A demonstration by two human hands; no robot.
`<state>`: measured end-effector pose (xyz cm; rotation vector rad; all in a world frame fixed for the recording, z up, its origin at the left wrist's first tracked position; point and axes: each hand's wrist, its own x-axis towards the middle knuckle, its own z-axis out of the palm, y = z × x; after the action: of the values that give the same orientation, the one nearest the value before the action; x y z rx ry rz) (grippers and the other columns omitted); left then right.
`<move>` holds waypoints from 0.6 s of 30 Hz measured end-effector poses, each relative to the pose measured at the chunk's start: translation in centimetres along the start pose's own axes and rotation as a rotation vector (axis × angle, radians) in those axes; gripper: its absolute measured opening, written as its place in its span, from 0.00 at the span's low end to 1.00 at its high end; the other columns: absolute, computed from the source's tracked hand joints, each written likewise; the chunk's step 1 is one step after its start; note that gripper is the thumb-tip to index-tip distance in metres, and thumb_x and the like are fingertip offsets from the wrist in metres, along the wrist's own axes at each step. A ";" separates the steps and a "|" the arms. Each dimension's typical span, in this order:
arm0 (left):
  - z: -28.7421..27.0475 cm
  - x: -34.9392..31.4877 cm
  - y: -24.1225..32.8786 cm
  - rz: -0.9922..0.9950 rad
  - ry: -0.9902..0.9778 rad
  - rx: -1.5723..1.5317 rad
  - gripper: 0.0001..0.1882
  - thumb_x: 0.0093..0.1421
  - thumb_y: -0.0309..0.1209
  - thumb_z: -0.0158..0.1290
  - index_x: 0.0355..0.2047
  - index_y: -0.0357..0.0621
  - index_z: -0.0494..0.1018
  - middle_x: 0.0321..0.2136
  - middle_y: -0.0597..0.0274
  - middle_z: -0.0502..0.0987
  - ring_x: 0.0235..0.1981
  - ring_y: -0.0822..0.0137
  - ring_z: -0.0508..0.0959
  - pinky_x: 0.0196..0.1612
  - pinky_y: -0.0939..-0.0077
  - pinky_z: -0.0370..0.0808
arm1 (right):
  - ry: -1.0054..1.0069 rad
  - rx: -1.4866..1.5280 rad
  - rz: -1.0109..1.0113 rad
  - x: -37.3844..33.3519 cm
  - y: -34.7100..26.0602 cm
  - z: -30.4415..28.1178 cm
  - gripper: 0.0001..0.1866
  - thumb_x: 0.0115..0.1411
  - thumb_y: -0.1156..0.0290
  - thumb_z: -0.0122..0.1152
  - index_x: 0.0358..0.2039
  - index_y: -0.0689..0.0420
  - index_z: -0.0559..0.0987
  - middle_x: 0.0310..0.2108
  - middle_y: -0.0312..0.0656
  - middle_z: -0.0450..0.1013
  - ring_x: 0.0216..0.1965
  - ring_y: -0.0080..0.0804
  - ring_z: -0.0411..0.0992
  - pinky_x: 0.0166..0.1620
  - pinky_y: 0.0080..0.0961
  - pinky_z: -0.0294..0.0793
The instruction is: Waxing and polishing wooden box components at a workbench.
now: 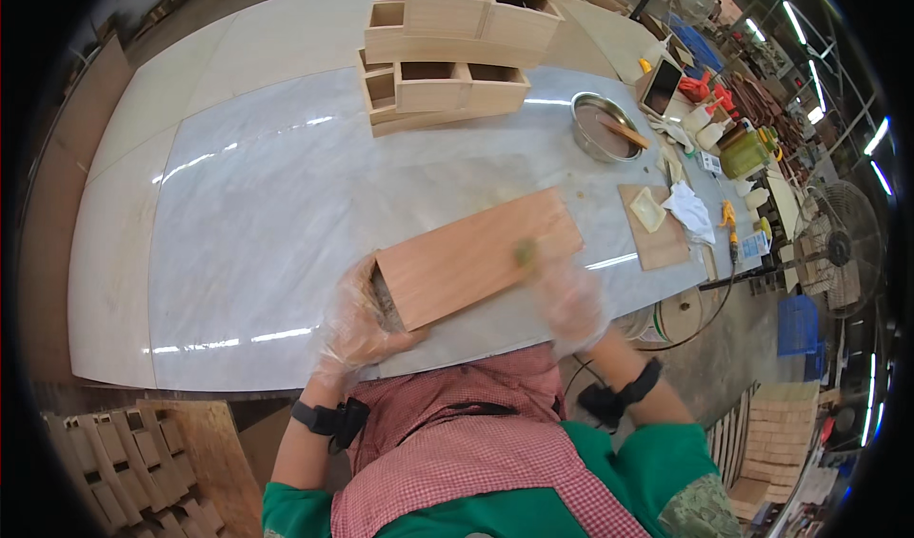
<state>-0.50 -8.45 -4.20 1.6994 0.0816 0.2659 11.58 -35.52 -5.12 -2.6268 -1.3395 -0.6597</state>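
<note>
In the head view, a long wooden box (476, 255) lies on the white table (248, 214) just in front of the person, its open end toward the left hand (357, 327), which, in a clear plastic glove, clasps that near end. The gloved right hand (569, 298) is blurred and presses a small greenish pad (525, 251) against the box's top face, fingers closed on it. Stacked wooden drawer units (452, 57) and a metal bowl (603, 127) sit well apart at the table's far side.

Up the table sit stacked wooden drawer boxes (447, 48), beside them a round metal bowl (603, 127). A crumpled white cloth (689, 209) lies right; a standing fan (838, 248) stands beyond.
</note>
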 end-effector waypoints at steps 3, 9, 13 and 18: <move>0.0 -0.3 -0.2 -0.020 -0.007 -0.037 0.34 0.35 0.29 0.68 0.45 0.34 0.69 0.38 0.60 0.75 0.41 0.68 0.75 0.49 0.74 0.71 | 0.167 0.184 -0.087 2.1 -2.3 -0.9 0.19 0.57 0.70 0.55 0.48 0.64 0.74 0.19 0.42 0.68 0.18 0.33 0.67 0.20 0.31 0.65; 0.1 -0.4 0.5 -0.032 0.011 -0.002 0.37 0.34 0.29 0.69 0.47 0.33 0.67 0.40 0.58 0.74 0.43 0.67 0.75 0.51 0.73 0.71 | -0.033 0.070 0.206 0.3 6.4 0.6 0.22 0.56 0.69 0.55 0.51 0.63 0.73 0.26 0.43 0.71 0.20 0.34 0.69 0.21 0.32 0.66; 0.7 -0.1 0.3 -0.041 0.039 0.027 0.36 0.34 0.29 0.69 0.46 0.33 0.67 0.41 0.56 0.74 0.44 0.67 0.75 0.51 0.72 0.71 | 0.045 -0.027 -0.008 1.2 1.5 1.6 0.20 0.57 0.68 0.53 0.49 0.63 0.73 0.28 0.45 0.72 0.24 0.37 0.71 0.23 0.34 0.68; 1.1 -0.2 0.7 -0.066 0.041 -0.014 0.37 0.33 0.30 0.69 0.46 0.33 0.68 0.40 0.56 0.75 0.43 0.68 0.75 0.51 0.72 0.72 | 0.277 -0.178 -0.062 3.5 7.4 9.5 0.13 0.58 0.65 0.51 0.38 0.61 0.73 0.25 0.45 0.71 0.26 0.42 0.71 0.27 0.36 0.70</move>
<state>-0.50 -9.61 -3.64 1.6747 0.1656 0.2509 22.33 -34.50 -11.50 -2.5096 -1.3380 -1.1532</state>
